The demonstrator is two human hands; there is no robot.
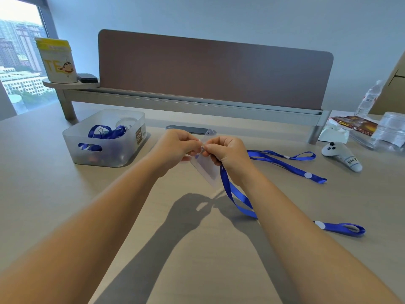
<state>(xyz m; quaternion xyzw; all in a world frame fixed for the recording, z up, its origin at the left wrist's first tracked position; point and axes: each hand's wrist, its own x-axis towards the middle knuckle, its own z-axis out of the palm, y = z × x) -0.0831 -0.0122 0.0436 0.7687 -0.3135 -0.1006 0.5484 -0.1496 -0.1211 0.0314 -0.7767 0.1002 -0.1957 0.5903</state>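
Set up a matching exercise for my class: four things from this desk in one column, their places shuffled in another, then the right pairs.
Things: 1 clear badge holder; 2 translucent bin; 3 white controller; 4 yellow tub.
Places: A raised shelf, far left; B desk, right side; C in the left hand, meeting the blue lanyard that the right hand pinches; D desk, left of the hands.
Pairs: 1-C; 2-D; 3-B; 4-A.
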